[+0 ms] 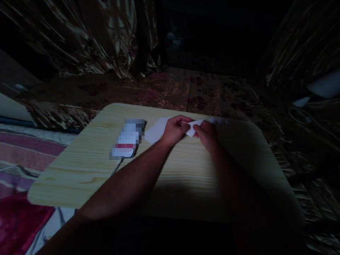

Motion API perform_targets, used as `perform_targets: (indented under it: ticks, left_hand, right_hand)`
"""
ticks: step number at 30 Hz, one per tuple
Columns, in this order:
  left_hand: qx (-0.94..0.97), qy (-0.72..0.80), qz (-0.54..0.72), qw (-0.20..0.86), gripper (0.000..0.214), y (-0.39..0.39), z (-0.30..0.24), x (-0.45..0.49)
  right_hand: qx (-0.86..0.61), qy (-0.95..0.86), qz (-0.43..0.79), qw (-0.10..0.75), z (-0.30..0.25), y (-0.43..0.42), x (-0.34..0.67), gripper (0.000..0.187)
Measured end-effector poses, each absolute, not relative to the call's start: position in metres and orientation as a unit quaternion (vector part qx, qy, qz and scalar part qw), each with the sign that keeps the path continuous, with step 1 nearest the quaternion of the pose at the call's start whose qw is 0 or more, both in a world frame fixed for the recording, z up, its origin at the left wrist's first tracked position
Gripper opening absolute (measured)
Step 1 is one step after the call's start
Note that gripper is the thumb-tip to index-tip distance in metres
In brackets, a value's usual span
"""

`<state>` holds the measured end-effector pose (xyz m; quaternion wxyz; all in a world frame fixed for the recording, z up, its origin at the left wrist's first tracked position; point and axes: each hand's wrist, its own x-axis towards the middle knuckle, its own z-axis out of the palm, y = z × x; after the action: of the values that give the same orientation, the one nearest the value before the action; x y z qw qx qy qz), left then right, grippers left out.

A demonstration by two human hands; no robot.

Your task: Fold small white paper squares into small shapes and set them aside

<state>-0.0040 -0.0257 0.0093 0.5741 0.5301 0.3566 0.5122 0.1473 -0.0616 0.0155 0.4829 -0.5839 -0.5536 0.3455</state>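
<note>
Forearms (138,180) reached forward from the bottom of the head view, converging over a pale wood-grain table (186,166), the right one largely lost in shadow. The left hand (174,129) was bent inward at the wrist, its back turned up, its fingers curled and its thumb aimed to the right. The right hand (209,134) met it from the opposite side, its thumb angled left and away from the wearer. Both were closed in a pinch on a small folded white paper (191,131), thumbs on top and nearly facing each other. The paper was above the table's far half, a little right of center; whether it touched the tabletop could not be told. One pointed corner aimed to the far right, another down toward the wearer, and its visible long axis slanted from near left to far right, partly hidden by fingers. White sheets (154,131) lay just left of the left hand, small white pieces (220,122) sat beyond the right, and a pixelated phone (129,136) with a cable (116,167) rested farther left.
</note>
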Motion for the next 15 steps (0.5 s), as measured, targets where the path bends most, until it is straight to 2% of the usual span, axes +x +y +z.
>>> perform_targets:
  ticks: [11,15]
  left_hand:
    - [0.547,0.367,0.516,0.548,0.014,-0.0263,0.0090,-0.0043]
    - [0.538,0.375,0.518,0.549,0.015,-0.0233,0.0069,-0.0037]
  right_hand:
    - [-0.586,-0.558,0.356,0.467,0.0123,-0.0615,0.1491,0.023]
    - [-0.617,-0.554,0.294,0.475,0.0130,-0.0613,0.1471,0.027]
